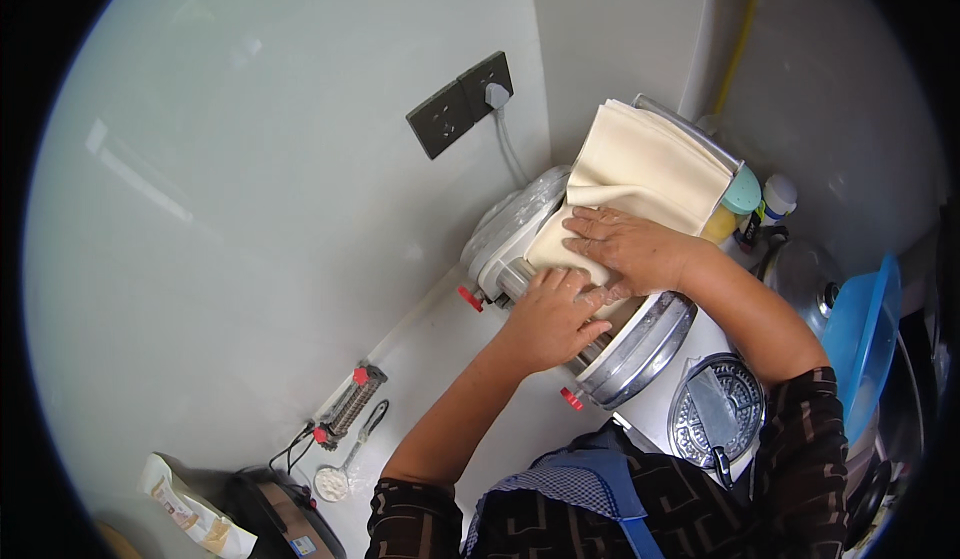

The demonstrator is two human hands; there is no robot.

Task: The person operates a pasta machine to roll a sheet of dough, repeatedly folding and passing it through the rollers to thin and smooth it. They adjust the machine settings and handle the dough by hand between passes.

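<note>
A dough sheeter (634, 356) with metal rollers and red knobs stands before me against the wall. A wide, pale dough sheet (652, 158) lies folded in layers on its upper tray and runs down to the rollers. My right hand (637, 251) lies on the dough's lower part, palm down with fingers spread. My left hand (551, 326) is just below it, over the rollers, its fingers bent against the dough's lower edge. Whether it pinches the dough is hidden. Flour whitens the fingertips of both hands.
To the right, a cleaver (711, 409) lies on a round dark patterned plate (679, 416), near a metal lid (802, 266) and a blue plastic basin (859, 341). At lower left are a cutter roller attachment (352, 405) and a ladle of flour (332, 482). A plug (496, 95) sits in the wall socket.
</note>
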